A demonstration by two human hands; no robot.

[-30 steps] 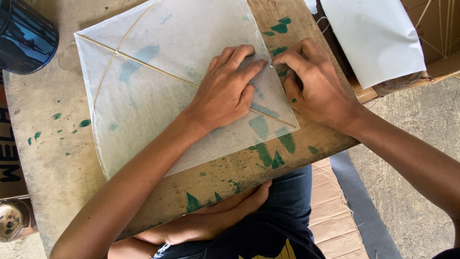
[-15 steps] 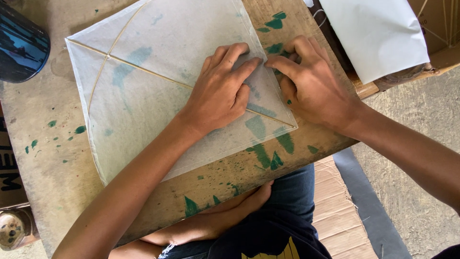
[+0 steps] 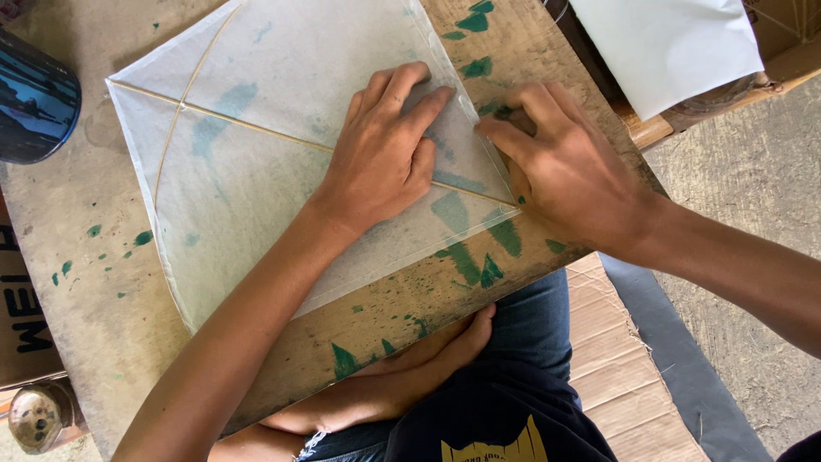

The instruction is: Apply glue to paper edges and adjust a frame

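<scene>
Left grip [image 3: 385,162]: palm flat, fingers spread, pressing the white paper kite [image 3: 274,162] onto the paint-stained wooden surface [image 3: 77,257]; nothing grasped. Right grip [image 3: 564,167]: fingertips curled onto the kite's right edge, pinching or folding it; cannot tell which. Advice: keep left palm weighting the sheet near the thin stick [image 3: 248,124], run right fingertips evenly along the edge. Dark tin [image 3: 34,103] sits well apart.
</scene>
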